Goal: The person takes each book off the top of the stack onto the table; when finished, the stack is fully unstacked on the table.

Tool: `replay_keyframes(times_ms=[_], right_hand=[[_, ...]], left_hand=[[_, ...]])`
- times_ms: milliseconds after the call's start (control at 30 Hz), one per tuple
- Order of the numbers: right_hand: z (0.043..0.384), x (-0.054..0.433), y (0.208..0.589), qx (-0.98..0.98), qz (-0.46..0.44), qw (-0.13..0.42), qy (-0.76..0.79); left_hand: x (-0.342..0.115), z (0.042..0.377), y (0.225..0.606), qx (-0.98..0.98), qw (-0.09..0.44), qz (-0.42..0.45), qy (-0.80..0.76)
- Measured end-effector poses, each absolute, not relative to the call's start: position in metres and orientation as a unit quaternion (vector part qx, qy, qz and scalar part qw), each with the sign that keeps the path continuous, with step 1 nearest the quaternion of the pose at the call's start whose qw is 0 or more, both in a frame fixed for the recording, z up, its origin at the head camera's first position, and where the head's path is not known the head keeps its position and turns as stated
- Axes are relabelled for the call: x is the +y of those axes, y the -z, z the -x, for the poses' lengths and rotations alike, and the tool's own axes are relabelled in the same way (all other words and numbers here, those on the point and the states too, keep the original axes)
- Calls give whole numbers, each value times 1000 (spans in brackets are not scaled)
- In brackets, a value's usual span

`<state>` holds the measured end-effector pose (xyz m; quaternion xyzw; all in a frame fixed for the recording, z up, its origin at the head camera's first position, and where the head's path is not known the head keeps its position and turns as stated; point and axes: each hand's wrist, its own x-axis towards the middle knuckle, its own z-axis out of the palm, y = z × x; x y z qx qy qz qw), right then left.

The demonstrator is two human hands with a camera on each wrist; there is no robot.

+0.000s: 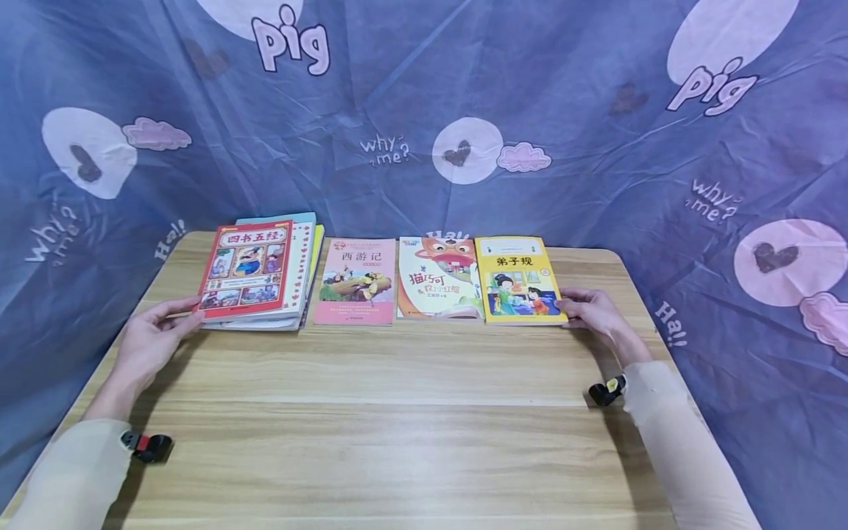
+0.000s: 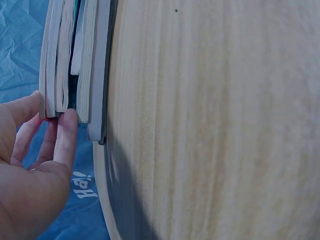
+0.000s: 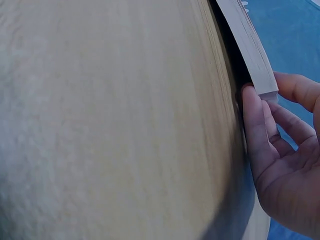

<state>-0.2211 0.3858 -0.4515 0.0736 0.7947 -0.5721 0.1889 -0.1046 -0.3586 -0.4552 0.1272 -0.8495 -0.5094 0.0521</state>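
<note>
A stack of books (image 1: 301, 280) lies at the back left, with a red comic-style book (image 1: 245, 269) on top. My left hand (image 1: 155, 335) holds the stack's near left corner; in the left wrist view one fingertip touches the top cover's edge and others lie against the page ends (image 2: 82, 100). At the right end of the row is a yellow book (image 1: 523, 283). My right hand (image 1: 596, 313) pinches its near right corner, one digit over the cover and another low beside the underside. The right wrist view shows a dark gap under its pages (image 3: 250, 50).
Between the stack and the yellow book lie a pink book (image 1: 354, 283) and a white book with a red cartoon animal (image 1: 437, 276). The wooden table (image 1: 397, 427) ends just behind the row, at a blue printed cloth (image 1: 397, 96) that hangs around three sides.
</note>
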Motion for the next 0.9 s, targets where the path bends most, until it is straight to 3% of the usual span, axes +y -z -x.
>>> replay_keyframes(times_ms=[367, 900], right_hand=[[217, 373, 430, 789, -50, 86, 606], [214, 234, 424, 744, -7, 128, 656]], left_hand=[[-359, 106, 457, -856, 46, -133, 497], [-362, 106, 456, -848, 37, -129, 512]])
